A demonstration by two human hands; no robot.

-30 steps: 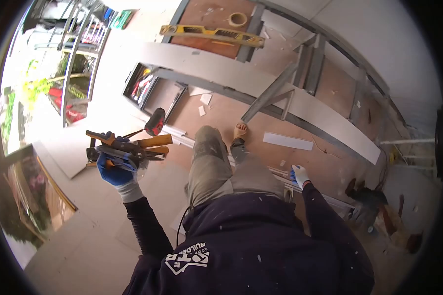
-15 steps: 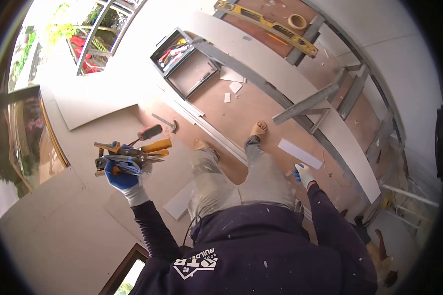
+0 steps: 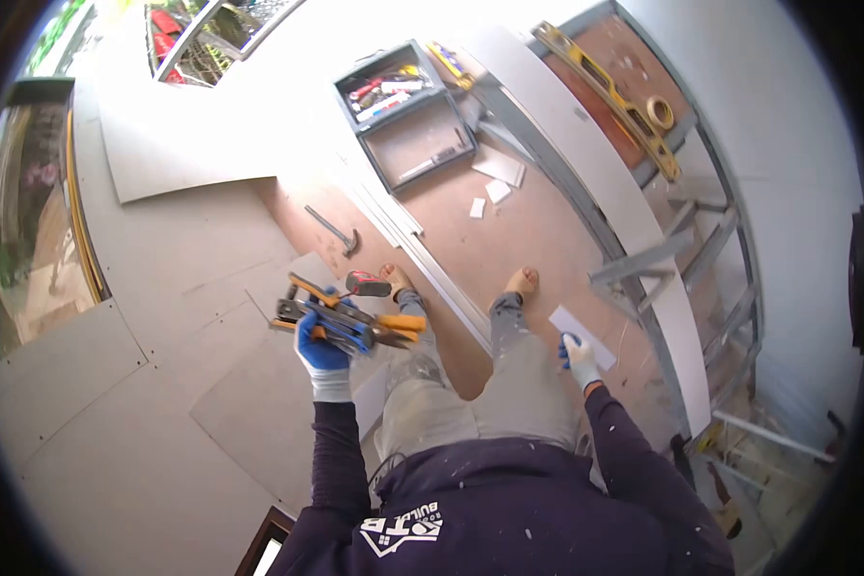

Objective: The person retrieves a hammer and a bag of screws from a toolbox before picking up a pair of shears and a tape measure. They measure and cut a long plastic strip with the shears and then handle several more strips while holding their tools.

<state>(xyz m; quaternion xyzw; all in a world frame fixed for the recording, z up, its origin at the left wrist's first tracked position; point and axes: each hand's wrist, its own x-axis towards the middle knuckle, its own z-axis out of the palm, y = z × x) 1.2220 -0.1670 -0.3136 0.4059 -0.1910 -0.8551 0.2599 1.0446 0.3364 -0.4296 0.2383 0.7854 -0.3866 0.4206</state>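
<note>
My left hand (image 3: 323, 353), in a blue and white glove, is closed around a bundle of hand tools (image 3: 341, 322). Orange handles (image 3: 402, 324) stick out of the bundle, along with dark metal jaws and blue grips. A screwdriver (image 3: 367, 283) with a red and black handle shows at the bundle's upper side. Lower right, my gloved right hand (image 3: 580, 361) has its fingers curled in, and nothing shows in them. Behind it in view, a white strip (image 3: 600, 350) lies on the floor.
A claw hammer (image 3: 336, 232) lies on the floor near my feet. Farther ahead is an open toolbox (image 3: 417, 146) with tools inside. Long white strips (image 3: 442, 283) run along the floor. To the right stands a metal frame (image 3: 634, 267) bearing a yellow level (image 3: 610, 96) and a tape roll (image 3: 659, 112).
My left hand has come inward to the right with the tool bundle. The view has shifted, so the toolbox and frame appear farther right. My right hand remains curled.
</note>
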